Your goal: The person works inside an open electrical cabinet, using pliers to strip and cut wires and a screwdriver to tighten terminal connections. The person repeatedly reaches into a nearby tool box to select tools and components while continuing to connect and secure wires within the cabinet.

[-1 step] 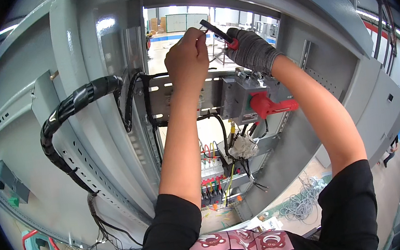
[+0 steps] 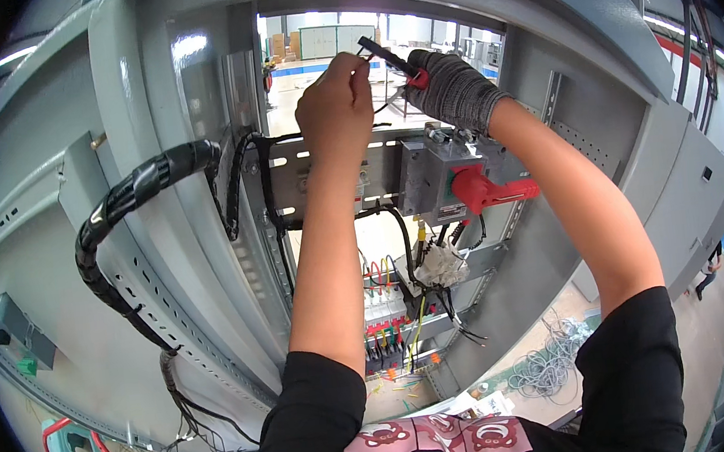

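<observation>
My bare left hand [image 2: 335, 103] is raised in front of the cabinet opening, fingers pinched on a thin dark wire [image 2: 384, 104]; its fingertips are partly hidden. To its right, my right hand [image 2: 454, 91], in a grey knitted glove, grips a hand tool with a long black head [image 2: 386, 55] and red grips, like wire strippers. The tool's tip sits close to the left fingertips, beside the wire. Below the gloved hand is a grey switch unit [image 2: 428, 182] with a red rotary handle [image 2: 491, 190], mounted on a metal crossbar.
Black-wrapped cable bundles [image 2: 137, 186] run along the left cabinet frame. Lower down are small breakers [image 2: 383, 308] with coloured wires and a clear plastic wrap [image 2: 442, 266]. Coiled grey wire [image 2: 543, 372] lies on the floor at right; a red-and-green stool [image 2: 72, 446] stands lower left.
Both hands and the tool have shifted very slightly to the left. The grips look the same.
</observation>
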The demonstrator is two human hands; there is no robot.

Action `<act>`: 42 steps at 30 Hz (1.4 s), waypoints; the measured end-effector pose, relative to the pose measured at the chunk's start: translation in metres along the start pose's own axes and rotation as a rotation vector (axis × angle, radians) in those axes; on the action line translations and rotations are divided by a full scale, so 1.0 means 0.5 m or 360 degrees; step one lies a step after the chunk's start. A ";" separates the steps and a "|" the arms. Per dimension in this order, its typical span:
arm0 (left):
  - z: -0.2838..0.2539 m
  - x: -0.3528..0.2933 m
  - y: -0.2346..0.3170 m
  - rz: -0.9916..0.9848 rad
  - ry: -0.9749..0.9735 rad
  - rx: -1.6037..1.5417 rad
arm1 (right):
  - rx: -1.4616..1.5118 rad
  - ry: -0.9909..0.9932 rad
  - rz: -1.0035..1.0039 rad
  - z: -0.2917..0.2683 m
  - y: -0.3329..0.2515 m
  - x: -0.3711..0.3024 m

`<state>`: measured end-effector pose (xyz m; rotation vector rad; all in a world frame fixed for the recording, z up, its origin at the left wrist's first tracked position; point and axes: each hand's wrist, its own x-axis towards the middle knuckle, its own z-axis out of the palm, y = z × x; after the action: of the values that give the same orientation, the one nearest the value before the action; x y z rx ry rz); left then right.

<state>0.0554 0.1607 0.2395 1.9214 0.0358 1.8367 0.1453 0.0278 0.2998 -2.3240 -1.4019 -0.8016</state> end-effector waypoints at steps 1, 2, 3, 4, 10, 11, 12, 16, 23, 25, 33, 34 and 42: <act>-0.005 0.002 -0.002 -0.0050 -0.0014 -0.0018 | -0.0093 0.0033 -0.0028 -0.008 -0.007 0.004; -0.009 0.005 -0.003 -0.0030 0.0008 -0.0003 | -0.0095 0.0000 -0.0005 -0.020 -0.012 0.004; -0.011 0.008 0.000 -0.0041 -0.0018 0.0026 | -0.0018 0.0092 -0.0062 -0.023 -0.005 0.007; -0.012 0.009 0.003 -0.0054 -0.0046 0.0053 | 0.0057 0.0183 -0.0117 -0.025 0.012 0.007; -0.026 -0.004 0.003 -0.0229 -0.0070 0.0070 | -0.0152 0.0549 0.0119 -0.062 0.017 -0.102; -0.037 -0.011 0.008 -0.0259 -0.0012 0.0027 | -0.0139 0.0564 0.0137 -0.065 -0.001 -0.137; -0.041 -0.021 0.014 -0.0294 0.0037 -0.0022 | -0.0130 0.0573 0.0165 -0.057 -0.008 -0.173; -0.062 -0.075 0.057 -0.0319 0.0361 -0.0447 | 0.0074 0.0850 0.0079 -0.030 -0.015 -0.306; -0.027 -0.237 0.231 -0.0687 0.0055 -0.2015 | 0.0377 0.0994 0.0402 0.003 -0.067 -0.579; -0.019 -0.291 0.273 -0.0970 -0.0217 -0.2461 | 0.0652 0.0960 0.0542 0.014 -0.085 -0.654; 0.022 -0.574 0.293 -0.2641 -0.0770 -0.2834 | 0.1943 0.0411 0.1968 0.078 -0.164 -1.007; 0.008 -0.620 0.271 -0.2698 -0.0904 -0.2710 | 0.1838 0.0398 0.1635 0.100 -0.171 -1.053; -0.105 -1.150 0.257 -0.3736 -0.1661 -0.1358 | 0.2015 0.0449 0.2510 0.083 -0.301 -1.458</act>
<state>-0.0904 -0.1316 -0.2535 0.6746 0.6353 -0.6725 -0.2405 -0.3950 -0.1782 -1.3787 0.3248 0.2601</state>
